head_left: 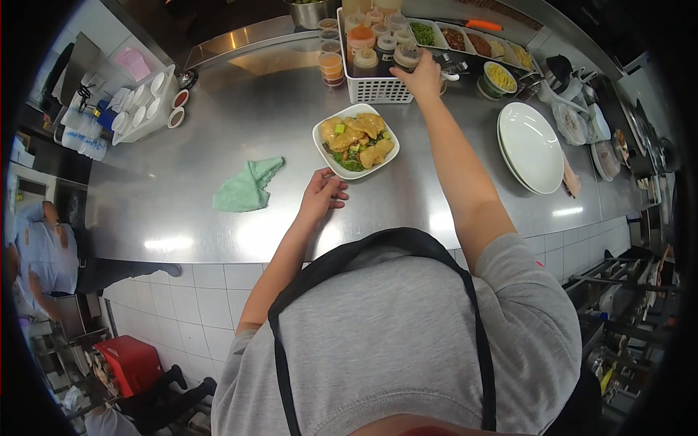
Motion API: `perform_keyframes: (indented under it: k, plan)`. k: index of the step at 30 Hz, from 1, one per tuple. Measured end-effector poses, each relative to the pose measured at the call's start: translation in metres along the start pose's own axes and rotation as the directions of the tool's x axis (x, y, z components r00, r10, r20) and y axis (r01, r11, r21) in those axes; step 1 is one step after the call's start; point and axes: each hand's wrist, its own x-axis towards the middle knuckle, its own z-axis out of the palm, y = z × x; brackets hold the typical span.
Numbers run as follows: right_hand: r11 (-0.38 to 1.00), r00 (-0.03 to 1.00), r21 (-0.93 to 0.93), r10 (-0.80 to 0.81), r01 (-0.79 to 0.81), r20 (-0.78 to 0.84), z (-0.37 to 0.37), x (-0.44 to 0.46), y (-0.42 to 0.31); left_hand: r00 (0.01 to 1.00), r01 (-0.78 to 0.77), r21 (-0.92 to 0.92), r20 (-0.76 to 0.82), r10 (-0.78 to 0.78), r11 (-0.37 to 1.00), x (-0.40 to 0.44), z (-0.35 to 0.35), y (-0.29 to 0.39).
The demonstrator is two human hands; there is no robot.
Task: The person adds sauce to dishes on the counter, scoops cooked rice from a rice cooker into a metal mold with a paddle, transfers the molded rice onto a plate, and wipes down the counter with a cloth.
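Observation:
A white square bowl [318,138] holds pieces of food in a glossy yellow-brown sauce over green vegetables. My left hand [325,195] rests at the bowl's near edge, fingers loosely curled and apart, with nothing in them. My right hand [423,78] reaches to the near right corner of a white plastic basket [379,91] filled with sauce bottles. Its fingers are closed around a squeeze bottle [407,55] with a pale top; the hand hides part of it. An orange-topped bottle [360,40] stands farther left in the basket.
A green cloth [249,187] lies left of the bowl. Stacked white oval plates [532,149] are at the right. Small sauce cups [331,67] stand beside the basket, topping trays [476,43] behind. A white tray [156,116] of cups sits far left. People are at the left.

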Motion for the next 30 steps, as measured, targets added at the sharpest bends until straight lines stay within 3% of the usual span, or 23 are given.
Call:
perform_keyframes:
  k: [2, 6, 8, 10, 12, 14, 15, 16, 18, 19, 20, 22, 23, 25, 26, 28, 30]
  plan:
    - [1.000, 1.000, 0.017, 0.005, -0.005, -0.025, 0.007, 0.005, 0.005, 1.000, -0.010, 0.017, -0.014, 0.011, 1.000, 0.000, -0.002, -0.002]
    - [0.966, 0.988, 0.237, -0.066, 0.098, -0.140, -0.018, -0.005, -0.015, 0.997, -0.069, -0.038, -0.024, 0.068, 0.997, 0.002, -0.008, -0.012]
    - [0.865, 0.911, 0.379, -0.184, 0.329, -0.370, -0.042, -0.006, -0.030, 0.997, -0.068, -0.035, -0.022, 0.068, 0.997, 0.002, -0.008, -0.013]
    - [0.811, 0.804, 0.337, -0.248, 0.477, -0.541, -0.064, 0.003, -0.037, 0.997, -0.070, -0.039, -0.020, 0.069, 0.997, 0.003, -0.008, -0.012]
    - [0.764, 0.801, 0.386, -0.272, 0.517, -0.534, -0.080, 0.010, -0.036, 0.998, -0.064, -0.039, -0.014, 0.064, 0.997, 0.006, -0.009, -0.012]
    - [0.674, 0.898, 0.596, -0.282, 0.436, -0.338, -0.091, 0.006, -0.032, 0.998, -0.059, -0.039, -0.003, 0.059, 0.998, 0.006, -0.010, -0.013]
    - [0.569, 0.959, 0.779, -0.244, 0.262, -0.145, -0.100, -0.008, -0.038, 0.998, -0.063, -0.036, -0.004, 0.063, 0.997, 0.005, -0.009, -0.013]
    - [0.571, 0.959, 0.778, -0.241, 0.262, -0.146, -0.108, -0.019, -0.038, 0.998, -0.067, -0.034, -0.006, 0.067, 0.997, 0.005, -0.009, -0.013]
    - [0.739, 0.888, 0.674, -0.306, -0.005, 0.342, -0.119, -0.033, -0.036, 0.998, -0.069, -0.036, -0.005, 0.069, 0.997, 0.005, -0.010, -0.014]
    - [0.826, 0.821, 0.557, -0.379, 0.091, 0.428, -0.112, -0.035, -0.026, 0.997, -0.071, -0.040, -0.006, 0.071, 0.997, 0.005, -0.010, -0.015]
    - [0.813, 0.714, 0.570, -0.470, 0.121, 0.519, -0.111, -0.040, -0.022, 0.997, -0.071, -0.040, -0.007, 0.071, 0.997, 0.005, -0.011, -0.016]
    - [0.874, 0.496, 0.410, -0.486, 0.261, 0.720, -0.102, -0.038, -0.017, 0.997, -0.075, -0.019, -0.005, 0.075, 0.997, 0.005, -0.012, -0.016]
    - [0.873, 0.495, 0.410, -0.487, 0.264, 0.720, -0.100, -0.037, -0.015, 0.997, -0.077, -0.021, -0.006, 0.077, 0.997, 0.005, -0.012, -0.016]
    - [0.828, 0.378, 0.159, -0.404, 0.537, 0.833, -0.100, -0.038, -0.026, 0.997, -0.075, -0.026, -0.006, 0.075, 0.997, 0.004, -0.012, -0.017]
    - [0.828, 0.379, 0.157, -0.405, 0.539, 0.832, -0.101, -0.037, -0.032, 0.997, -0.077, -0.026, -0.005, 0.077, 0.997, 0.004, -0.012, -0.016]
    - [0.742, 0.394, -0.059, -0.284, 0.668, 0.874, -0.101, -0.034, -0.048, 0.997, -0.079, -0.016, -0.005, 0.079, 0.997, 0.005, -0.012, -0.017]
    - [0.712, 0.388, -0.105, -0.248, 0.695, 0.887, -0.088, -0.029, -0.059, 0.997, -0.082, -0.020, 0.000, 0.082, 0.996, 0.006, -0.013, -0.018]
